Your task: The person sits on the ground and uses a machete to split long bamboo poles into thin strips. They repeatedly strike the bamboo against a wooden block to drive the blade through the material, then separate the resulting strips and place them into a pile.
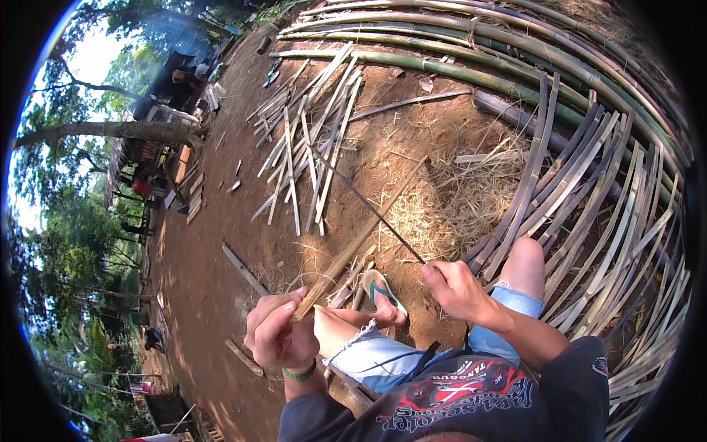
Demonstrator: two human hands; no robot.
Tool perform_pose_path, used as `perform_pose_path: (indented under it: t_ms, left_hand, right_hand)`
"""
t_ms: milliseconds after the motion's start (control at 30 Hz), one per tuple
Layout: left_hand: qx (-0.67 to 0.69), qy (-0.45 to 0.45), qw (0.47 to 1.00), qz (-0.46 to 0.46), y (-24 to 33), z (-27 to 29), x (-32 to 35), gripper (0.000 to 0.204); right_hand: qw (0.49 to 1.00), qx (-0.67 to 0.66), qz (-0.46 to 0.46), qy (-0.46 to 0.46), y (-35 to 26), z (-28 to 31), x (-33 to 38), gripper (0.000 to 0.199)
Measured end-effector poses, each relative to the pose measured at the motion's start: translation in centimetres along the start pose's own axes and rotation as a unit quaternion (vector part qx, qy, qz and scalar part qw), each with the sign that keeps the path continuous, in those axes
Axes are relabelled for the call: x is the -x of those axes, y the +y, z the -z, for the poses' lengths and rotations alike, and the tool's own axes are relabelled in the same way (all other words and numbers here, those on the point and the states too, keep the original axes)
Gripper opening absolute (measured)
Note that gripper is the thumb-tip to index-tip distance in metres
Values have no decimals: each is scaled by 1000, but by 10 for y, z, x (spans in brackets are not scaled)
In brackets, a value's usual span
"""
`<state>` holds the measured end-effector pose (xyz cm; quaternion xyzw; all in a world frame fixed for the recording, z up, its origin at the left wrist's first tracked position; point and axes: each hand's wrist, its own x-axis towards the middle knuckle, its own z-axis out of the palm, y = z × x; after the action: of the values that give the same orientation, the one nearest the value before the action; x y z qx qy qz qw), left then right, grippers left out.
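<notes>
Sitting on bare dirt ground [206,280], splitting bamboo. Left hand [276,335] wrapped tight around the near end of a pale bamboo strip [361,236], fingers curled shut on it. Right hand [456,289] closed around the near end of a long dark thin blade or rod [368,208], pointing up and away, crossing over the pale strip. Looks like the middle of a splitting or shaving step, with the strip slanting up from the lap toward a heap of dry shavings [449,199]. Next move likely needs a firm, steady grip with both hands and a careful pull along the strip, keeping the bare knee [526,258] and the foot in a green sandal [383,291] out of the way. Pile of cut slats [309,140] lying further off, long green bamboo poles [479,51] behind. Hard to tell if the dark thing is a knife or just a sliver. Far tip of the strip lost in the shavings. Edges of the view bent and dark.
</notes>
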<state>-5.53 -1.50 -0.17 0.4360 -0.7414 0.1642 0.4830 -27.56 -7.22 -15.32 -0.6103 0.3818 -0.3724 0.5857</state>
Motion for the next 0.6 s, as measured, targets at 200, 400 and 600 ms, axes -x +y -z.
perform_pose_path:
  t_ms: [200,400,600]
  left_hand:
    - [20,52,998,12,-4,-2,6,28]
    - [-15,13,999,36,-10,11,10,26]
    - [-27,70,996,52,-16,14,21,25]
  right_hand:
    - [992,-17,113,-55,-23,-10,12,43]
    - [999,32,-27,-8,21,-3,-17,42]
    - [992,19,110,-64,8,-24,-4,41]
